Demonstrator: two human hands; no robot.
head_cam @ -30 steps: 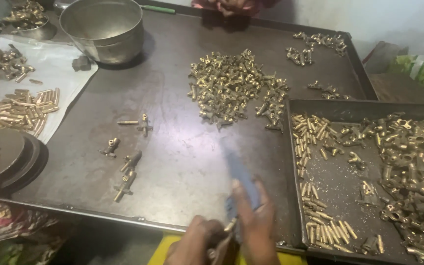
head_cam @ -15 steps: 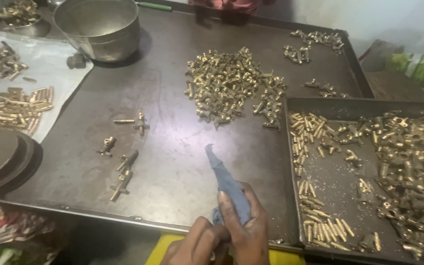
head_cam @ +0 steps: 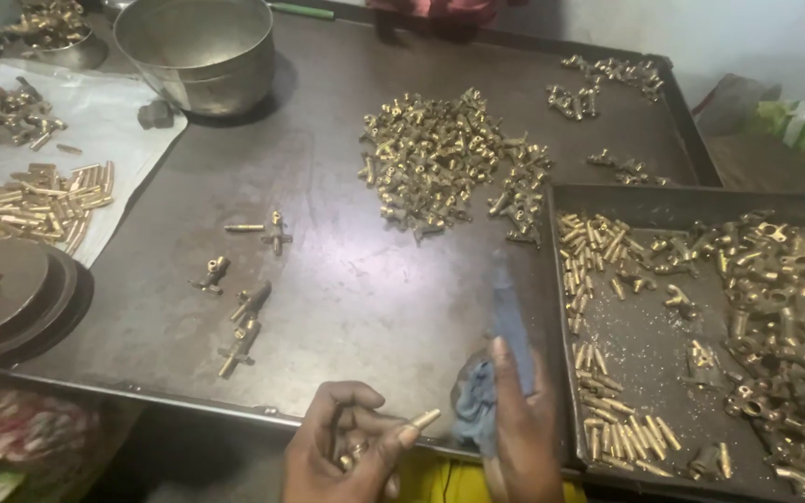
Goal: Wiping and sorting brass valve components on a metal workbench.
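Your left hand (head_cam: 347,447) at the bottom centre has its grip curled shut on a small brass pin (head_cam: 424,419), tip poking out. Your right hand (head_cam: 522,438), just right of it, pinches a blue cloth (head_cam: 505,373), blurred, against the dark surface (head_cam: 347,289).

Single head-worn view, looking steeply down and forward over a dark metal tray table (head_cam: 347,307), near enough for both hands at the bottom edge; far rim and steel bowl (head_cam: 199,51) along the top
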